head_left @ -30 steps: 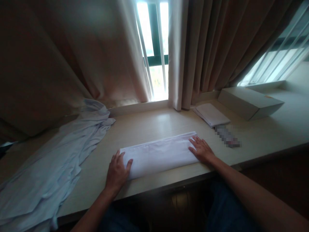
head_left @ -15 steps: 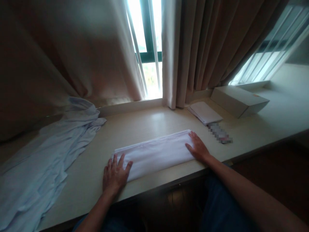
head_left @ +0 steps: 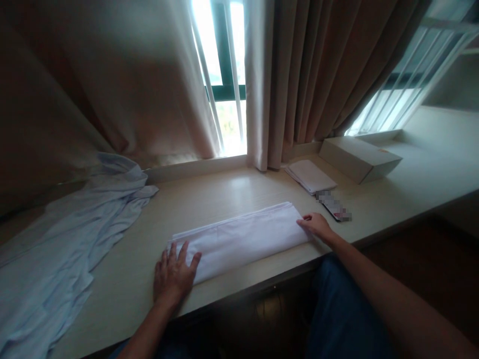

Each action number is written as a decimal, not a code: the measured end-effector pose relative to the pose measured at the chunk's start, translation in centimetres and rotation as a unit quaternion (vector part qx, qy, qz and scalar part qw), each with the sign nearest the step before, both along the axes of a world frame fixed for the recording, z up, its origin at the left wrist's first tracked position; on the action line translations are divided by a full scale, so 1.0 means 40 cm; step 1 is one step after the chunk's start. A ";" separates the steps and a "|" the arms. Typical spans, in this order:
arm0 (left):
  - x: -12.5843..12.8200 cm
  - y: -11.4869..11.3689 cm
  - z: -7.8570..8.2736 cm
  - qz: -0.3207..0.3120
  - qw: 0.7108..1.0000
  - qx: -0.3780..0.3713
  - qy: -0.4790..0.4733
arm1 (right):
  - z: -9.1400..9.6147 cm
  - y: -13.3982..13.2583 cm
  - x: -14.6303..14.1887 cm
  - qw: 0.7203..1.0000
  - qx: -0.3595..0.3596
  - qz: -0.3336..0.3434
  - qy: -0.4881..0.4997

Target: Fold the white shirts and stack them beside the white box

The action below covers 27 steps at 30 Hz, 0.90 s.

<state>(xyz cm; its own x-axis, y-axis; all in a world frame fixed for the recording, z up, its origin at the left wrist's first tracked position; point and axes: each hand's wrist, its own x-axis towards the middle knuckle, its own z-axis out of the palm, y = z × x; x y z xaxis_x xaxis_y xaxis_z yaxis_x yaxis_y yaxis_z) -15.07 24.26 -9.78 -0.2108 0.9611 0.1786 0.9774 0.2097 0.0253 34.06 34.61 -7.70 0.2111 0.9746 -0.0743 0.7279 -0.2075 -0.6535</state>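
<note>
A white cloth [head_left: 243,239], folded into a long flat strip, lies along the near part of the pale desk [head_left: 209,199]. My left hand [head_left: 175,271] rests on its left end with the fingers spread, partly on the desk. At the right end, my right hand [head_left: 316,227] has its thumb and fingers brought together on the cloth's edge. The layers show along the far edge of the strip.
Crumpled light-coloured cloth [head_left: 75,234] lies on the left. Toward the back right are a smaller folded white cloth [head_left: 312,175], a blurred-out flat item [head_left: 335,207] and a white box [head_left: 361,157]. Curtains [head_left: 258,89] hang behind the desk.
My right hand has gone from lying spread on the cloth's right end to pinching its edge, a little nearer to me. My left hand stays flat. The view has shifted slightly.
</note>
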 end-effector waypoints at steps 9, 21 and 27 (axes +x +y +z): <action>0.015 -0.009 0.020 0.021 1.000 -0.002 0.013 | 0.011 0.029 -0.034 0.991 -0.042 0.011 0.128; 0.007 -0.004 0.011 0.025 0.999 -0.001 0.029 | -0.001 0.057 -0.037 0.888 -0.071 0.008 0.455; 0.004 -0.003 0.007 0.024 0.999 0.002 0.025 | 0.018 0.066 -0.038 0.850 -0.209 0.062 0.480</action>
